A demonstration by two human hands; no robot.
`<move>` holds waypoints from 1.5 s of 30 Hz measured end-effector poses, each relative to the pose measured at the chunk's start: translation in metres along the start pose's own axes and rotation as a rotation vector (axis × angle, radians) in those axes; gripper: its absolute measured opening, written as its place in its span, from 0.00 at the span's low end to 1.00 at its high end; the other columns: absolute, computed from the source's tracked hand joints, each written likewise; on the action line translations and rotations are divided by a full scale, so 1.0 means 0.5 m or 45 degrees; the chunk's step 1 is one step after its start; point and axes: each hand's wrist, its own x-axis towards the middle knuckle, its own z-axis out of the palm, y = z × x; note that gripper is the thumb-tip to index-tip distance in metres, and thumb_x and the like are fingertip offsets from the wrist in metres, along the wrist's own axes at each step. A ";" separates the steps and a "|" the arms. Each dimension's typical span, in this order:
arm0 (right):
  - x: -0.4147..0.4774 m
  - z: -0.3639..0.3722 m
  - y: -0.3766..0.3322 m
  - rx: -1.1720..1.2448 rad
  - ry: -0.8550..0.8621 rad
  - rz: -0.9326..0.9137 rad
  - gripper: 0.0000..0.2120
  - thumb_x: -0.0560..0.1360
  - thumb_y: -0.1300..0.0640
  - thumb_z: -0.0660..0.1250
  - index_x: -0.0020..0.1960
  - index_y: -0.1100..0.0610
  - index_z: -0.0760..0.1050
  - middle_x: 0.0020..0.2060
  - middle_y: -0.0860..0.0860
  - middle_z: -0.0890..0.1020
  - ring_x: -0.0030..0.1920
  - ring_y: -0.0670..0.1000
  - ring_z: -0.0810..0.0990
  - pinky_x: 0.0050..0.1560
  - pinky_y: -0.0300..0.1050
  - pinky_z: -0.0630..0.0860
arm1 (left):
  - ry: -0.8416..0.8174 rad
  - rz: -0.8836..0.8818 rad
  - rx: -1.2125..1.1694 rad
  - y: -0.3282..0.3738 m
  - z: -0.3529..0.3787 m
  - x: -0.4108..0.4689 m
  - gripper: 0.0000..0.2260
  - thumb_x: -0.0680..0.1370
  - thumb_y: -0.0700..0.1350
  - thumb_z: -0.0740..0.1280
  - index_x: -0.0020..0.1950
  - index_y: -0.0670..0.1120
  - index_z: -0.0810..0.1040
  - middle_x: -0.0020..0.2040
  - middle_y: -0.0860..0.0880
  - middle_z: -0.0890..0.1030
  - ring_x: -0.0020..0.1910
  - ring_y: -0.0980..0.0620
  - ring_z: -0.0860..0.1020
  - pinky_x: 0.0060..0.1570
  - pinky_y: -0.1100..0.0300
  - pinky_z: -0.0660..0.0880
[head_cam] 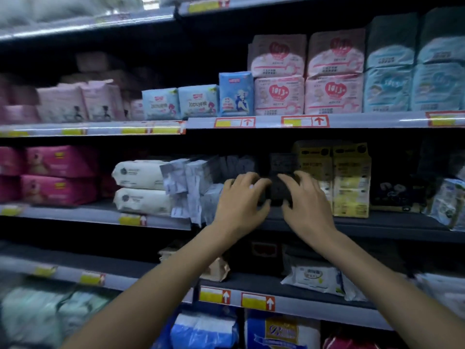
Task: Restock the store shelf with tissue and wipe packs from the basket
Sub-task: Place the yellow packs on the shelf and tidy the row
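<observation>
The left hand (pixel 240 197) and right hand (pixel 305 200) grip a dark pack (pixel 275 191) from either side, fingers curled over its top, on the middle shelf (pixel 377 222). It sits between grey packs (pixel 191 182) and yellow boxes (pixel 351 180). Shadow and fingers hide its print, and the shelf behind it is too dark to make out.

Shiny plastic packs on smooth grey shelves
The dark pack (pixel 276 193) you hold mid-frame looks matt. The pink packs (pixel 59 175) at left and white packs (pixel 141 187) beside them wear soft, shiny plastic wrap. The yellow boxes (pixel 351 180) at right look like card. The shelf edge (pixel 352 121) above is smooth and glossy.
</observation>
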 end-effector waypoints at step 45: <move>0.032 0.327 -0.578 0.142 -0.563 -0.288 0.41 0.73 0.64 0.73 0.80 0.50 0.58 0.81 0.64 0.39 0.82 0.63 0.41 0.72 0.55 0.69 | -0.213 -0.836 0.246 -0.564 -0.109 -0.185 0.31 0.74 0.51 0.76 0.75 0.49 0.69 0.70 0.43 0.74 0.63 0.35 0.76 0.57 0.39 0.73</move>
